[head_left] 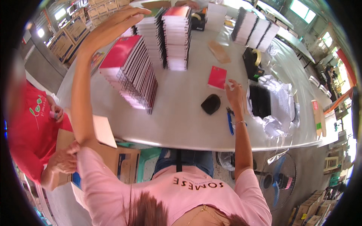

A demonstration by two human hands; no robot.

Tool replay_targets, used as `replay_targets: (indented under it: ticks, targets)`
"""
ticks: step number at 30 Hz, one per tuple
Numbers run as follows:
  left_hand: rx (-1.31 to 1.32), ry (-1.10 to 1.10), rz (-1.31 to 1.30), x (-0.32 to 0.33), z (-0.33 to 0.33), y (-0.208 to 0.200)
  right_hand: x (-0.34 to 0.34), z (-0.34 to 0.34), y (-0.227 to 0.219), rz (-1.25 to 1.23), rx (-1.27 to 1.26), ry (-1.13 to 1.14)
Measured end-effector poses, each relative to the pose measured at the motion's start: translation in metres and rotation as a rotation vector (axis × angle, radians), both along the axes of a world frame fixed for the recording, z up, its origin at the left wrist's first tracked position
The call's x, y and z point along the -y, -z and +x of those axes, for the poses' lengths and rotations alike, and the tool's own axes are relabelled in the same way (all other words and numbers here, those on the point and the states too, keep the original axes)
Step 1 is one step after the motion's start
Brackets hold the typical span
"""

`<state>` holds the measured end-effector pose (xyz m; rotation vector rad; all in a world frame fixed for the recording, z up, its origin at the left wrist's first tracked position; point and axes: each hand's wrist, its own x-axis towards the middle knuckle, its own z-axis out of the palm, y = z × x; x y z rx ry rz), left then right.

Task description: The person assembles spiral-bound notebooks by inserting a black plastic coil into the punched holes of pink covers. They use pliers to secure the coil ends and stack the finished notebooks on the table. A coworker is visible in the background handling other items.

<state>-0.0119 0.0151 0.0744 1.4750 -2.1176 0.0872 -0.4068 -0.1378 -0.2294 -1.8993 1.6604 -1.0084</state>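
My left hand (130,15) reaches far out with its fingers stretched, just above the tall stacks of spiral notebooks at the back left; I cannot tell whether it touches the middle stack (152,35). Beside it rises another red-topped stack (177,41). Closer to me, a leaning stack of red spiral notebooks (130,73) lies under my left forearm. My right hand (235,90) is over the table with loosely bent fingers and nothing visible in them. Its fingertips are at the edge of a small red notebook (217,77) lying flat.
Near my right hand are a dark rounded object (210,104) and blue-handled pliers (230,121). Farther right sit a tape dispenser (253,64) and crumpled white wrapping (279,101) around black items. A person in red (34,128) stands at my left by an open carton (105,130).
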Motion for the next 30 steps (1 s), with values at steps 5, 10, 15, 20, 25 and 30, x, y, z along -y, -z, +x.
replay_targets:
  ticks: [5, 10, 15, 20, 25, 30]
  targets:
    - [-0.221, -0.110, -0.239, -0.109, -0.068, -0.018, 0.022, 0.038, 0.023, -0.013, -0.267, 0.017]
    - [-0.245, 0.288, -0.252, -0.138, -0.115, 0.028, 0.042, 0.025, 0.039, -0.076, -0.248, -0.027]
    - [-0.634, 0.369, 0.316, -0.120, -0.125, 0.116, 0.035, 0.032, 0.023, 0.022, -0.089, -0.020]
    - [-0.804, 0.114, 0.432, -0.111, -0.148, 0.198, 0.052, 0.017, 0.030, -0.088, 0.001, 0.033]
    - [-0.663, 0.002, 0.176, -0.104, -0.170, 0.198, 0.006, 0.018, -0.010, 0.010, 0.348, -0.183]
    - [-0.359, -0.134, -0.121, -0.092, -0.184, 0.202, -0.126, 0.025, -0.079, -0.138, 0.263, -0.511]
